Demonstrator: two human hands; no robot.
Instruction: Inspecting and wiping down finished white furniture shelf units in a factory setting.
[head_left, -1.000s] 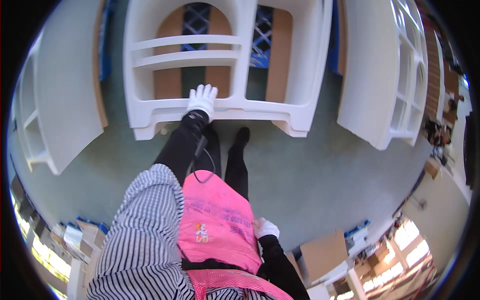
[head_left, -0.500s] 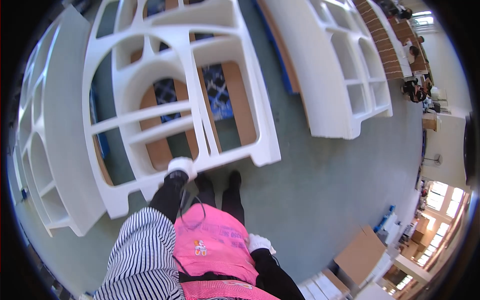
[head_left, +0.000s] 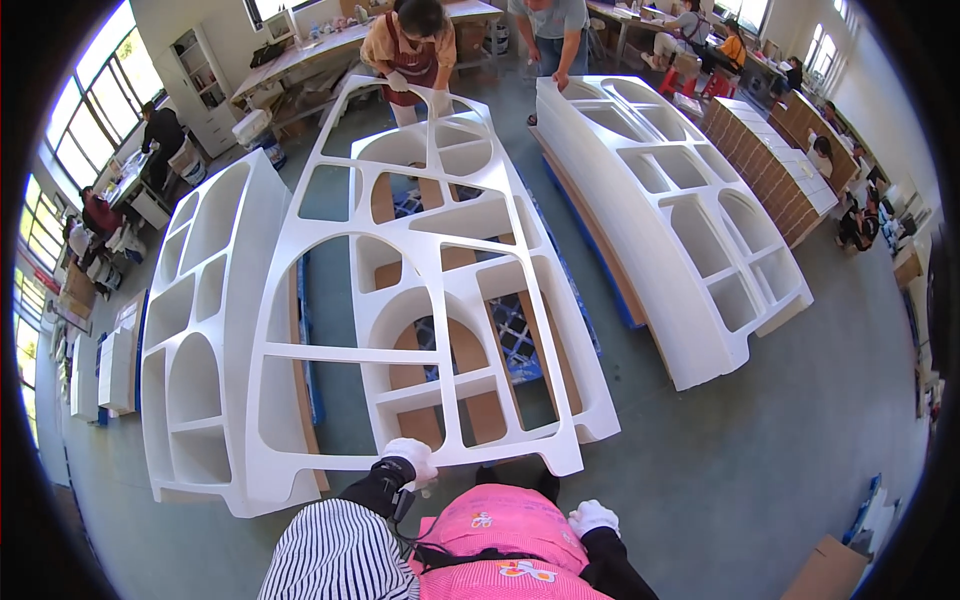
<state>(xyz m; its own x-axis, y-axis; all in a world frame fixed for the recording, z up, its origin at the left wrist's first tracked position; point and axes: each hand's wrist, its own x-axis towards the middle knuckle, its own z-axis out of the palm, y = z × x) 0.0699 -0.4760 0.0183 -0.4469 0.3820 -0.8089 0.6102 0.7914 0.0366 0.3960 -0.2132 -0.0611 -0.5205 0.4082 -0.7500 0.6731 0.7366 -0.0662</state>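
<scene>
View lifted since before; left hand (head_left: 410,458) grips white frame (head_left: 440,300) near edge; right hand (head_left: 592,517) loose, empty.

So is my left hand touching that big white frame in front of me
Touching. The head view shows the gloved left hand resting on the near bottom edge of the big white frame, with no gap visible between glove and rail.

Your left hand (head_left: 410,462) covers part of the near edge of the white frame (head_left: 440,300). Your forearms are cut off at the lower edge. The people at the far tables are too small to make out.
</scene>
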